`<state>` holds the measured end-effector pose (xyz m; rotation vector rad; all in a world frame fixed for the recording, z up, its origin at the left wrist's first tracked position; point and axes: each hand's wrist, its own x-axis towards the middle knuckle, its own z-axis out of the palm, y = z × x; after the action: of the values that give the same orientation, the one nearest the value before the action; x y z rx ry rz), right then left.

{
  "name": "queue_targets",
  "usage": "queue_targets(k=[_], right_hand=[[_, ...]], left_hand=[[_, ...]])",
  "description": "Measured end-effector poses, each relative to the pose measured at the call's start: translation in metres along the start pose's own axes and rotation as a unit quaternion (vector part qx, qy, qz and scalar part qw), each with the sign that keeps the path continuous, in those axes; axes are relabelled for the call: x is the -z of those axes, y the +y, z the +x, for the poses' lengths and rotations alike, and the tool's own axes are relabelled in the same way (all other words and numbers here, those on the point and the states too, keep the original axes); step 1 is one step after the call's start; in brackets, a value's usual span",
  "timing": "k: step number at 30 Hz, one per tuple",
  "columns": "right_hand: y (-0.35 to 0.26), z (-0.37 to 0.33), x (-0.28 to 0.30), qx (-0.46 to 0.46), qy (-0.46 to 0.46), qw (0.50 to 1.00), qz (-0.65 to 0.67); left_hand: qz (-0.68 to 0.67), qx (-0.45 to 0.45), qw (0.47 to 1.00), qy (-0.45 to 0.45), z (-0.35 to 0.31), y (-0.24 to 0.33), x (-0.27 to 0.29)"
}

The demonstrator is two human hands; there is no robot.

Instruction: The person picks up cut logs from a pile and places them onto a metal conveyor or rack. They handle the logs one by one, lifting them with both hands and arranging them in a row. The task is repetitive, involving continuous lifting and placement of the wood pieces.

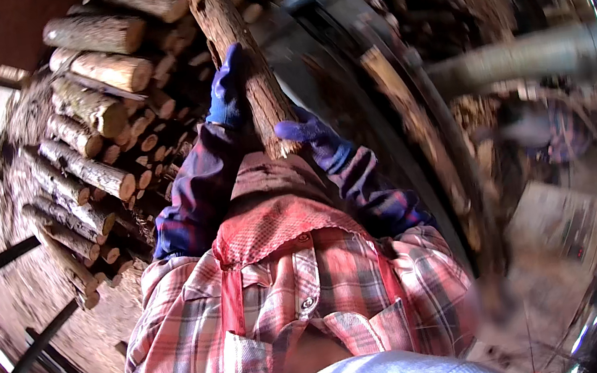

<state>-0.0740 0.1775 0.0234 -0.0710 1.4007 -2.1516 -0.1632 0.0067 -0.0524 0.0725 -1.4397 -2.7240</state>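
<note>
A long, rough-barked log (pixel 248 55) extends away from my body, its near end close to my apron (pixel 287 215). My left hand (pixel 227 93), in a blue-purple glove, presses along the log's left side, fingers pointing up its length. Lower down, my right hand (pixel 316 140), gloved alike, grips the right side near the close end. Its thumb lies over the bark, while its other fingers are partly hidden. The log is held between both hands, and its far end runs out of the upper edge of the view.
Cut logs (pixel 81 103) are stacked high on the left. Right of my log, a grey metal surface (pixel 282 54) adjoins a dark rail and a long split piece of wood (pixel 409 97). Further right are a thick grey cylinder (pixel 527 61) and a blurred person in plaid (pixel 567 132).
</note>
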Motion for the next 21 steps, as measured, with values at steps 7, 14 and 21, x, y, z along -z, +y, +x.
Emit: queue_targets(k=[7, 14, 21], right_hand=[[-0.003, -0.162, 0.036, 0.175, 0.153, 0.968, -0.092], [0.117, -0.228, 0.045, 0.251, 0.285, 0.897, 0.225], [0.116, -0.249, 0.062, 0.2, 0.325, 0.904, 0.193]], left_hand=[[0.057, -0.065, 0.956, -0.279, -0.088, 0.019, -0.18], [0.169, 0.213, 0.88, -0.39, -0.203, -0.032, -0.242], [0.09, 0.236, 0.91, -0.33, -0.205, -0.052, -0.232]])
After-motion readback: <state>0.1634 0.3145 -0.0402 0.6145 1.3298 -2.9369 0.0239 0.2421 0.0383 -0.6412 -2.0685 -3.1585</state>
